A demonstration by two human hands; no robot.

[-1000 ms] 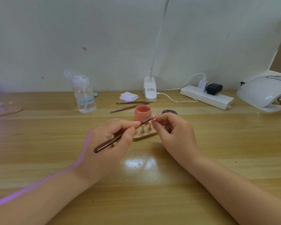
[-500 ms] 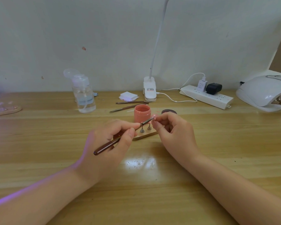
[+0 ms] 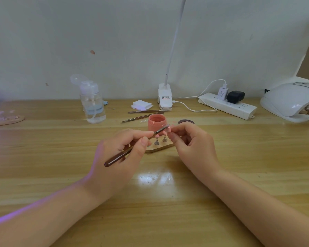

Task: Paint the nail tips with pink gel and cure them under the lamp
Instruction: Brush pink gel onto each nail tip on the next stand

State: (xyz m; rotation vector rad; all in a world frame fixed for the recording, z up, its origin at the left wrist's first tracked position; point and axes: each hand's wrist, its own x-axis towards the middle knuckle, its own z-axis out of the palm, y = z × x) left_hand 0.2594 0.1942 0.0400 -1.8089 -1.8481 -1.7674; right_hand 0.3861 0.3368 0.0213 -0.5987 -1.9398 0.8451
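My left hand grips a dark brown brush like a pen, its metal end reaching up to the right. The bristles touch a small pink nail tip that my right hand pinches between thumb and fingers. Just behind stands an open pink gel jar. Below the brush lies a small wooden holder with two metal stands showing; the rest is hidden by my hands. The white curing lamp sits at the far right.
A dark jar lid lies right of the jar. Two spare tools, white pads, a clear pump bottle, a clip lamp base and a power strip line the back. Another wooden holder lies far left.
Both hands stay almost still over the holder; the brush end shifts only slightly on the nail tip.
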